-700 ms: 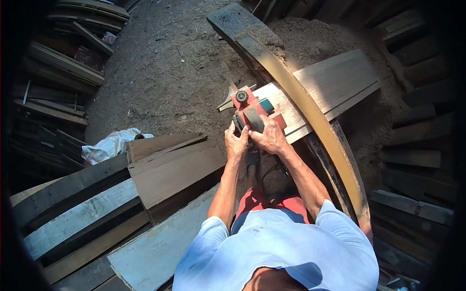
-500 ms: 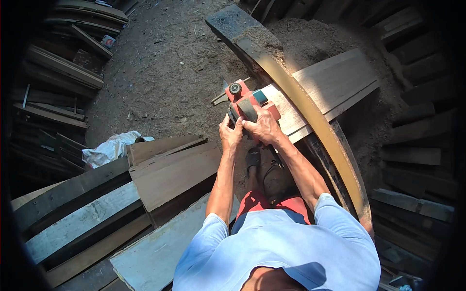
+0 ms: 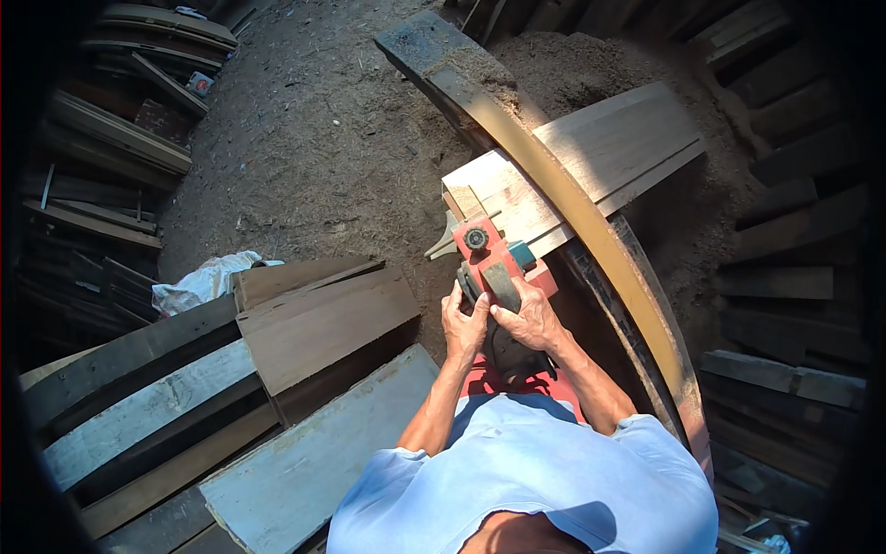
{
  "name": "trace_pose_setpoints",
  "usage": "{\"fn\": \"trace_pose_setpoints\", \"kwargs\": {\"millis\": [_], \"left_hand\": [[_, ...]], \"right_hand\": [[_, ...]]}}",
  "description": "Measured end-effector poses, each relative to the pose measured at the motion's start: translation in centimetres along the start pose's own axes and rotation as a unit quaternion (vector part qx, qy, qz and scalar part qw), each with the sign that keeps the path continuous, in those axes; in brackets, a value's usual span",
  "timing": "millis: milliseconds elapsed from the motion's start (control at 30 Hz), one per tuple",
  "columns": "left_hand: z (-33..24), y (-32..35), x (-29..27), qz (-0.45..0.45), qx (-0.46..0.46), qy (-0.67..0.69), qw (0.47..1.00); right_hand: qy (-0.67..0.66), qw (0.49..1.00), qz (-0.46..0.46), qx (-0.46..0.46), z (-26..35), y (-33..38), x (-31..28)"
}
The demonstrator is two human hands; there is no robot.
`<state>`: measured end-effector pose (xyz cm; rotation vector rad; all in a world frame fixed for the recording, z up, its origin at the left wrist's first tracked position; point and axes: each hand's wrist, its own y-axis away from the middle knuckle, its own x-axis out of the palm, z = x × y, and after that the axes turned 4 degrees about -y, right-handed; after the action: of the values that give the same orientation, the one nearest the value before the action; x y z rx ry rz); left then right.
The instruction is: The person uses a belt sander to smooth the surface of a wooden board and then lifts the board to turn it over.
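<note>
Between my hands is a red electric hand planer (image 3: 496, 262) with a black round knob at its front and a grey fence at its left side. My left hand (image 3: 463, 325) grips its dark left rear part. Wrapped round the grey and red body from the right is my right hand (image 3: 532, 319); both thumbs nearly meet. The planer is at the near left end of a pale wooden board (image 3: 604, 152), whose sunlit end shows just beyond the knob. Whether its sole touches the board's edge is hidden.
A long yellow-brown beam (image 3: 616, 242) crosses the pale board at my right. Heaped sawdust (image 3: 591, 66) lies beyond it. Stacked planks (image 3: 323, 319) stand close at my left, with a white plastic sack (image 3: 205, 282) behind. More boards (image 3: 784, 282) line the far right.
Both hands have drawn the planer back toward me and slightly right. The left end of the pale board, covered before, now shows. My view has shifted slightly.
</note>
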<state>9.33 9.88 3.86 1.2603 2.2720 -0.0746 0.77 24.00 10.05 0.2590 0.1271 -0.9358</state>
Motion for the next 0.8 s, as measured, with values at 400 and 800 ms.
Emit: {"fn": "trace_pose_setpoints", "kwargs": {"millis": [400,800], "left_hand": [[1.3,3.9,1.7,0.016,-0.019,0.01,1.0],[-0.3,-3.0,-0.2,0.014,-0.031,0.036,0.999]], "right_hand": [[0.006,0.999,-0.004,0.042,-1.2,4.2,-0.6],[0.012,1.0,-0.014,-0.011,-0.4,-2.9,0.5]]}}
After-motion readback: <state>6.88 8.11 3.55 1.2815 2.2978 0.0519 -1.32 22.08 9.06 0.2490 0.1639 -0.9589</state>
